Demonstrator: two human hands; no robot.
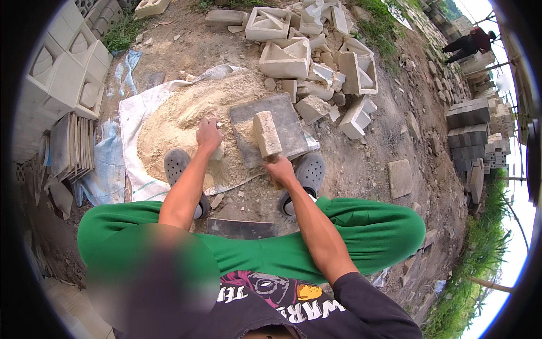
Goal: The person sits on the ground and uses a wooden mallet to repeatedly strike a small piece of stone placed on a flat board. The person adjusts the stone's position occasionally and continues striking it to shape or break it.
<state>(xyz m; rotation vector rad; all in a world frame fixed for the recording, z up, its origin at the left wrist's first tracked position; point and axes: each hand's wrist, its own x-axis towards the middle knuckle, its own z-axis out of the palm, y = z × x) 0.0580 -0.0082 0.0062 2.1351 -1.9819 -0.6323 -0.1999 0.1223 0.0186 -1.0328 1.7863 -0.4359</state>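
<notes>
My right hand [280,169] is wrapped round the handle of a mallet with a thick, pale, dust-covered block head [266,133]. The mallet head lies over a dark grey flat slab [293,118], partly dusted with powder. To its left, my left hand [209,135] is closed low over a heap of pale sandy powder [169,127]. A small whitish bit shows at its fingertips, too small to name. The heap is spread on a white woven sack [129,107]. My grey clogs stand either side, the left one [176,165] on the sack's near part.
Broken pale moulded blocks [285,59] are piled beyond the slab. Whole pale blocks [65,62] are stacked at the left, above thin upright boards [70,147]. A dark flat piece [243,228] lies between my feet. Grey blocks [468,127] and a distant person [471,45] are at the right.
</notes>
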